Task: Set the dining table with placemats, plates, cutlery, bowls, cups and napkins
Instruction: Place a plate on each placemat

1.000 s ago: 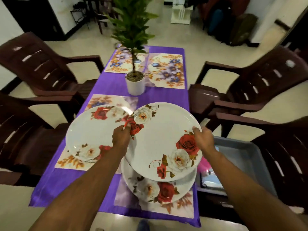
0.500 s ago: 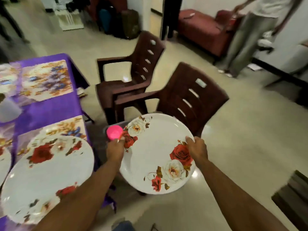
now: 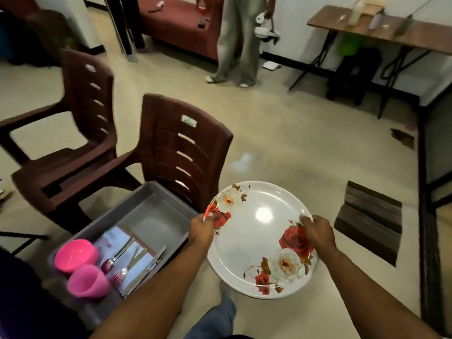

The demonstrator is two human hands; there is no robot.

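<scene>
Pale, glossy floor fills most of what can be seen, with two dark brown plastic chairs standing to the left and a second person on their feet near a red sofa at the back wall; the dining table itself is out of view. Over that open floor the floral plate is carried level, the left hand pinching its rim at the red rose on one side and the right hand curled over the opposite edge, thumb on top. Holding it by both sides seems meant to keep a wide, slick dish flat and steady while walking, fingers kept to the rim and off the eating surface. Just beside the left forearm sits a grey tub, apparently resting on a chair seat, which looks like the supply store for the job: a pink bowl and a pink cup crowd its near corner, and cutlery lies loose on what may be folded napkins or mats. My guess is that this plate is bound for a place setting further round the table, with bowls, cups and cutlery not yet laid out.
</scene>
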